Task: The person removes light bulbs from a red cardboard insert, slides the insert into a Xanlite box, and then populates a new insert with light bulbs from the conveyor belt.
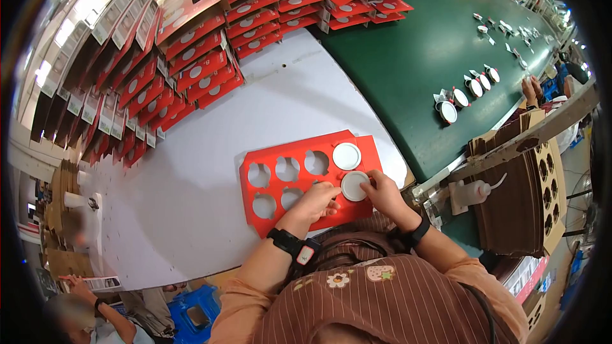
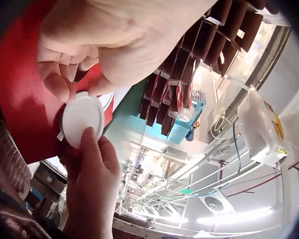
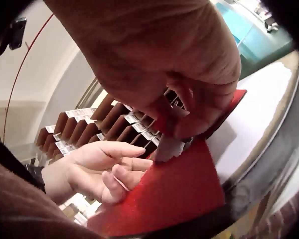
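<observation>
A red card tray (image 1: 299,146) with round cut-outs lies on the white tabletop in front of me. One white round disc-faced piece (image 1: 347,156) sits in its far right cut-out. Just nearer to me, my right hand (image 1: 389,199) pinches another white round piece (image 2: 82,119) at its edge, with the thumb over its white face. My left hand (image 1: 314,202) is over the card on the other side of that piece, fingertips right at its rim. Seen from the right wrist, the left hand's fingers (image 3: 124,167) are loosely bent beside the red card. The piece's underside is mostly hidden.
Stacked red printed cartons (image 1: 210,70) fill the far left. On the green surface (image 1: 382,70) at right stand several white round pieces (image 1: 448,112). A squeeze bottle (image 1: 473,192) and brown cardboard (image 1: 510,207) are by my right arm. Other people are at both sides.
</observation>
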`<control>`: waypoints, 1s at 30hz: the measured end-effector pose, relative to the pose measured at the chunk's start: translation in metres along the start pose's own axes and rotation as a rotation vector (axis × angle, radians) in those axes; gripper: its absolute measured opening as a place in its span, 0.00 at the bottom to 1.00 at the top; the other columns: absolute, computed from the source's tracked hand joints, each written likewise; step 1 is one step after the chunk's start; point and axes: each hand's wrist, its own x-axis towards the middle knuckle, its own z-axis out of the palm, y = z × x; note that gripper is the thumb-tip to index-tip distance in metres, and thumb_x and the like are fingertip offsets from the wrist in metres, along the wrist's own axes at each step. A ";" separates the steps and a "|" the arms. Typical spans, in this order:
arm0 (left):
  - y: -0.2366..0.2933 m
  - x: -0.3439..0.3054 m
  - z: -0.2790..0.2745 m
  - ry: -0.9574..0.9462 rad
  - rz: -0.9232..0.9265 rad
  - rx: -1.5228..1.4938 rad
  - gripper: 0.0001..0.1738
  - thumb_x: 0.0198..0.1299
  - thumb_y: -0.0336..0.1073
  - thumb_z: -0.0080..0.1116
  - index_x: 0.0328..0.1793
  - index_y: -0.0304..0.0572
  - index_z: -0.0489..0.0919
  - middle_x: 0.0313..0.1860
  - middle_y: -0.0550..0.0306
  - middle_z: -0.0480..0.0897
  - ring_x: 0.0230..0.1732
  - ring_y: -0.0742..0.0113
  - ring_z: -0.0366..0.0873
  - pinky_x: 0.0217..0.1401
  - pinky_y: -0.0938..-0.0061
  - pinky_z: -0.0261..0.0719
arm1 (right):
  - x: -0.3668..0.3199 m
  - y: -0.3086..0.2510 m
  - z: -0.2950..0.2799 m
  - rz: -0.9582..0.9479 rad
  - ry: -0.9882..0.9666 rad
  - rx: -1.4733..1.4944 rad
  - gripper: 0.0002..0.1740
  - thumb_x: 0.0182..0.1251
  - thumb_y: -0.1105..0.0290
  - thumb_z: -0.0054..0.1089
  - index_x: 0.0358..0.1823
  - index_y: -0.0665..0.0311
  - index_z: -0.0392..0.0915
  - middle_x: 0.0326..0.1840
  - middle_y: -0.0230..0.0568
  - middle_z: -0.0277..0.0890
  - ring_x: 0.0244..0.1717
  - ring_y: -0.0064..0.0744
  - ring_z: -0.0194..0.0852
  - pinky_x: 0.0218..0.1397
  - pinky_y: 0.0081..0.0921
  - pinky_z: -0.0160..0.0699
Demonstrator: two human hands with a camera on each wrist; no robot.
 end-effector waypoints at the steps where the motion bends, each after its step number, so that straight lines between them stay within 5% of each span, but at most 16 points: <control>1: -0.001 0.000 0.000 -0.015 -0.017 0.004 0.12 0.64 0.40 0.52 0.42 0.38 0.70 0.34 0.58 0.74 0.28 0.71 0.76 0.25 0.77 0.77 | 0.001 0.002 0.000 0.010 -0.025 0.010 0.16 0.59 0.65 0.60 0.42 0.70 0.74 0.36 0.55 0.78 0.38 0.53 0.78 0.41 0.40 0.76; 5: -0.003 -0.005 0.008 -0.072 0.038 0.080 0.09 0.62 0.37 0.53 0.38 0.37 0.72 0.37 0.51 0.77 0.34 0.65 0.80 0.31 0.72 0.81 | 0.002 0.024 -0.003 -0.089 -0.021 -0.116 0.13 0.57 0.71 0.56 0.43 0.70 0.76 0.36 0.57 0.78 0.38 0.54 0.78 0.41 0.42 0.76; 6: -0.008 -0.002 0.006 -0.210 0.098 0.166 0.11 0.62 0.35 0.51 0.41 0.33 0.74 0.39 0.46 0.81 0.36 0.61 0.82 0.33 0.71 0.82 | 0.009 0.031 0.001 -0.138 -0.077 -0.129 0.14 0.55 0.74 0.54 0.44 0.70 0.76 0.37 0.57 0.79 0.39 0.54 0.78 0.42 0.43 0.75; 7: -0.034 0.005 -0.007 -0.405 0.240 -0.102 0.11 0.62 0.34 0.49 0.41 0.33 0.77 0.33 0.46 0.83 0.35 0.62 0.82 0.32 0.72 0.81 | -0.001 -0.003 -0.010 -0.187 -0.123 -0.023 0.16 0.53 0.78 0.54 0.46 0.69 0.75 0.38 0.57 0.79 0.36 0.53 0.78 0.40 0.42 0.76; 9: -0.019 0.006 0.008 -0.051 0.197 0.239 0.13 0.61 0.38 0.50 0.33 0.34 0.77 0.21 0.52 0.80 0.22 0.67 0.80 0.21 0.74 0.77 | 0.016 0.033 0.011 -0.381 -0.038 0.073 0.17 0.53 0.76 0.55 0.46 0.72 0.73 0.32 0.57 0.78 0.37 0.53 0.79 0.39 0.44 0.75; 10: -0.010 0.003 0.010 0.063 0.183 0.419 0.16 0.58 0.42 0.53 0.29 0.34 0.76 0.19 0.54 0.80 0.18 0.70 0.78 0.17 0.75 0.75 | 0.020 0.048 0.018 -0.076 -0.010 -0.138 0.11 0.53 0.74 0.56 0.38 0.72 0.74 0.32 0.59 0.77 0.36 0.56 0.78 0.38 0.45 0.75; 12: -0.035 0.050 0.004 0.114 0.143 0.497 0.21 0.54 0.48 0.57 0.24 0.34 0.75 0.13 0.55 0.77 0.13 0.70 0.76 0.14 0.76 0.73 | 0.031 0.060 0.022 -0.122 0.026 -0.183 0.15 0.52 0.69 0.61 0.39 0.71 0.74 0.34 0.58 0.78 0.39 0.54 0.79 0.41 0.41 0.77; 13: -0.034 0.045 0.008 0.148 0.158 0.505 0.21 0.53 0.48 0.59 0.22 0.34 0.75 0.12 0.56 0.75 0.12 0.70 0.75 0.13 0.76 0.72 | 0.036 0.071 0.022 -0.327 -0.024 -0.137 0.15 0.63 0.66 0.59 0.44 0.71 0.73 0.32 0.56 0.79 0.33 0.49 0.79 0.34 0.37 0.76; 14: -0.032 0.044 0.008 0.209 0.156 0.551 0.22 0.51 0.50 0.61 0.22 0.36 0.75 0.13 0.56 0.76 0.13 0.71 0.75 0.13 0.77 0.72 | 0.039 0.068 0.021 -0.279 -0.036 -0.173 0.16 0.60 0.64 0.60 0.41 0.70 0.72 0.32 0.62 0.77 0.35 0.59 0.78 0.35 0.41 0.76; 16: -0.038 0.048 0.009 0.260 0.191 0.544 0.24 0.49 0.51 0.63 0.22 0.34 0.74 0.12 0.54 0.75 0.14 0.66 0.76 0.14 0.69 0.72 | 0.041 0.064 0.013 -0.245 -0.138 -0.171 0.17 0.59 0.64 0.62 0.42 0.70 0.72 0.30 0.58 0.78 0.33 0.55 0.79 0.35 0.42 0.76; 18: -0.022 0.038 0.000 0.283 0.211 0.556 0.23 0.50 0.50 0.62 0.25 0.34 0.75 0.14 0.54 0.76 0.14 0.67 0.75 0.14 0.70 0.72 | 0.036 0.058 0.003 -0.271 -0.090 -0.023 0.21 0.55 0.62 0.67 0.42 0.71 0.72 0.29 0.55 0.79 0.33 0.53 0.80 0.35 0.41 0.77; 20: -0.013 0.026 -0.001 0.270 0.215 0.548 0.20 0.51 0.47 0.62 0.30 0.34 0.75 0.16 0.54 0.77 0.14 0.68 0.75 0.14 0.71 0.71 | 0.019 0.025 -0.021 -0.290 0.156 -0.368 0.35 0.49 0.61 0.72 0.55 0.76 0.69 0.41 0.60 0.78 0.37 0.50 0.80 0.38 0.35 0.79; 25: -0.013 0.000 0.012 0.193 0.178 0.511 0.17 0.55 0.41 0.60 0.43 0.34 0.77 0.23 0.54 0.79 0.15 0.71 0.75 0.14 0.76 0.70 | 0.083 0.154 0.034 -0.038 -0.170 0.310 0.38 0.53 0.61 0.70 0.60 0.74 0.64 0.41 0.45 0.77 0.35 0.41 0.79 0.35 0.33 0.82; 26: -0.014 -0.002 0.014 0.177 0.169 0.503 0.17 0.55 0.40 0.59 0.45 0.34 0.77 0.24 0.54 0.80 0.15 0.72 0.75 0.14 0.76 0.70 | 0.076 0.140 0.025 -0.034 -0.169 0.319 0.38 0.53 0.61 0.70 0.60 0.74 0.64 0.41 0.45 0.77 0.35 0.41 0.79 0.35 0.33 0.82; 28: -0.017 -0.003 0.016 0.167 0.249 0.416 0.17 0.53 0.43 0.61 0.40 0.34 0.77 0.20 0.56 0.78 0.14 0.72 0.73 0.13 0.76 0.67 | 0.038 0.064 -0.013 0.256 -0.472 0.836 0.32 0.54 0.64 0.69 0.58 0.70 0.67 0.38 0.43 0.77 0.30 0.37 0.79 0.29 0.34 0.81; 30: -0.021 -0.001 0.015 0.161 0.335 0.322 0.19 0.51 0.46 0.63 0.34 0.35 0.78 0.16 0.57 0.77 0.14 0.72 0.72 0.12 0.75 0.64 | 0.034 0.062 -0.011 0.272 -0.486 0.859 0.29 0.55 0.65 0.68 0.56 0.68 0.68 0.37 0.42 0.77 0.28 0.36 0.79 0.26 0.33 0.81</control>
